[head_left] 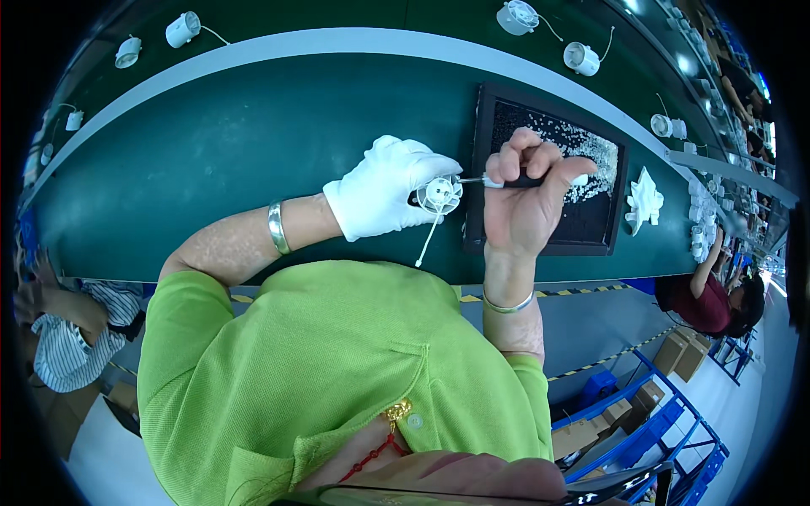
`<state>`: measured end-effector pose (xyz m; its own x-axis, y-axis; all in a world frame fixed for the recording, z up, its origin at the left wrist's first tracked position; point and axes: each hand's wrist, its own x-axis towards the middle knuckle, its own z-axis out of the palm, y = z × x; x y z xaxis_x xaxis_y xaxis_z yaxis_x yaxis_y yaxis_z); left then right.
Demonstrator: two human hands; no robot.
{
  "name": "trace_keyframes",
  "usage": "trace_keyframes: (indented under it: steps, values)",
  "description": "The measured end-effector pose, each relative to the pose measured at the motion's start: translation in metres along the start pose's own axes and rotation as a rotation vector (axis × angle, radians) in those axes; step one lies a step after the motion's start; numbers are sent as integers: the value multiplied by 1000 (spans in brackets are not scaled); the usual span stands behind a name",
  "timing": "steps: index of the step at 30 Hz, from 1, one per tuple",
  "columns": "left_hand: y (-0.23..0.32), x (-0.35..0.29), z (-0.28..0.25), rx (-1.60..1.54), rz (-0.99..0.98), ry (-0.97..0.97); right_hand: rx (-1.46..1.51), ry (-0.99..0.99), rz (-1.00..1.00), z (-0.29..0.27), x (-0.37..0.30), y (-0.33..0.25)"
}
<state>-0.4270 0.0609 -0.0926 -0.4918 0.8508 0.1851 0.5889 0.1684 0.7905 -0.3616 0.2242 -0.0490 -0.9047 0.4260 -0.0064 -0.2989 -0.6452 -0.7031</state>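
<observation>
My left hand (380, 192), in a white glove, is closed around a small round white fan-like part (440, 196) with a hub and spokes facing up. From that part a short white cable (429, 242) hangs toward me. My bare right hand (525, 207) grips a screwdriver (493, 181) with a dark and white handle, its fingers curled over it. The metal shaft points left and its tip meets the side of the part or lies very close to it; the exact contact is hidden.
A black tray (553, 250) under and beyond my right hand holds many tiny white pieces (601, 156). Right of it lies a crumpled white glove or cloth (645, 201). White parts with cables, one here (582, 58), stand on the green strip behind the pale rail (354, 40). Co-workers sit at both sides.
</observation>
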Motion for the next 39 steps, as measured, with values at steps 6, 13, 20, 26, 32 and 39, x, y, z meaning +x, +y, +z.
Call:
trace_keyframes:
  steps: [6, 13, 20, 26, 32, 39]
  values:
    - [-2, -3, 2, 61, 0, 54, 39, -66, -2, -3, 0, 23]
    - [-1, -1, 2, 73, -5, 38, -63, -175, -101, -9, -5, 33]
    - [-1, -1, -1, 51, -5, 53, -453, -177, -219, -3, -17, 39]
    - [2, 1, -5, -24, -15, 19, -848, -283, -380, 8, -19, 36]
    - [4, 6, -6, -64, -44, -12, -884, -239, -353, 14, -17, 35]
    - [-6, 19, -59, 82, -4, 131, -412, -61, -531, -10, 6, -31]
